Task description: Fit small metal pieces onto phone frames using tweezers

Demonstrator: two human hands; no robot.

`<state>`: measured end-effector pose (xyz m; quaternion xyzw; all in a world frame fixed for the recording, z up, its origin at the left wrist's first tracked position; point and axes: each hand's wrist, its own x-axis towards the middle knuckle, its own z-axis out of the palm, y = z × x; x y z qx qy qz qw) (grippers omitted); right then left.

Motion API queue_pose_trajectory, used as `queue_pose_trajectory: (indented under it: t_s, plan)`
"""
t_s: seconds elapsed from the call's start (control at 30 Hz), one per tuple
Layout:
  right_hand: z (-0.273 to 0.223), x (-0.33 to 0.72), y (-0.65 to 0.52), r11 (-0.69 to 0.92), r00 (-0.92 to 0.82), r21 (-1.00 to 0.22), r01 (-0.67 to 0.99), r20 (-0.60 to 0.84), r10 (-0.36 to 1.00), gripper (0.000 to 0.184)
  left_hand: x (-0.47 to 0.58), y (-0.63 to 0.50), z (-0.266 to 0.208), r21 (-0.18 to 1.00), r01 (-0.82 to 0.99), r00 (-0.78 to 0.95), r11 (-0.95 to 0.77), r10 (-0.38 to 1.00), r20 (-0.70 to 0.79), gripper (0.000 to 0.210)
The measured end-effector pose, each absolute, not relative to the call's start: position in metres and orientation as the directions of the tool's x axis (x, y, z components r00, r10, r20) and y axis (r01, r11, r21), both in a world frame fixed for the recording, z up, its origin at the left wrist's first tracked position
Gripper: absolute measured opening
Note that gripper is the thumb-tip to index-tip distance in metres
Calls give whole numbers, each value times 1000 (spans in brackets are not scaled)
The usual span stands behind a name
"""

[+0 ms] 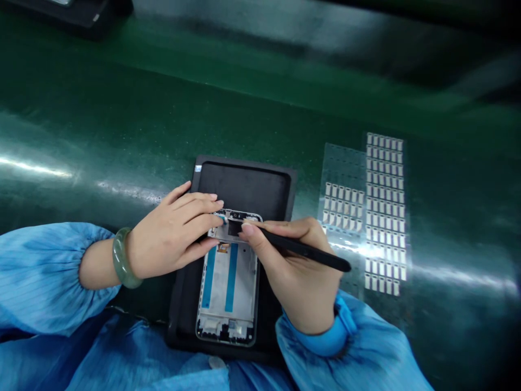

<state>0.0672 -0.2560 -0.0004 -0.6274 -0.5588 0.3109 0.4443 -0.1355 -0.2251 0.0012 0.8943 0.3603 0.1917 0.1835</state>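
Observation:
An opened phone frame point(246, 282) with blue strips along its grey inside lies in a black tray point(244, 182). Across the upper left of the frame rests my left hand point(175, 233), palm down with fingers stretched out and the fingertips at the frame's top end. Between thumb and fingers my right hand point(299, 266) grips a black pen-like tool point(305, 250), probably tweezers. Its tip points into the top part of the phone, by a dark square patch point(234, 227); the tip itself is hidden behind my fingers.
To the right, two clear sheets lie on the green table mat point(122, 125). One sheet point(344, 206) is partly filled with small white pieces; the other sheet point(386, 212) carries many rows of them. Another black tray point(77, 16) stands at the far left.

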Motion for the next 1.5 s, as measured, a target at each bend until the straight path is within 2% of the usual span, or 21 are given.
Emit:
queue_pose_trajectory:
  t_s: [0.3,0.53,0.67,0.73,0.8,0.97,1.13,1.5]
  plan:
    - [0,67,-256,42,163,-892,451,128,978,19,-134,-226,6,338,601,711,-725,677,189,25]
    - [-1,65,-256,149,93,-865,480,219,971,21,-129,-229,13,203,596,760,-777,628,167,29]
    - [4,66,-253,107,238,-912,397,215,947,22,-128,-231,14,157,600,771,-785,619,151,29]
    - [7,69,-249,88,319,-955,284,180,931,22,-128,-231,12,153,607,762,-780,626,165,28]
    - [10,72,-242,76,322,-983,168,128,938,21,-127,-231,10,163,618,747,-769,639,183,28]
    - [7,71,-226,1,159,-1000,22,4,987,19,-128,-232,5,213,639,715,-739,673,190,29]
    - [2,66,-222,-41,57,-997,60,-38,998,16,-128,-233,6,229,643,710,-731,681,177,32]
    - [1,70,-227,24,-26,-979,200,19,999,15,-127,-233,8,240,655,704,-716,694,151,33]
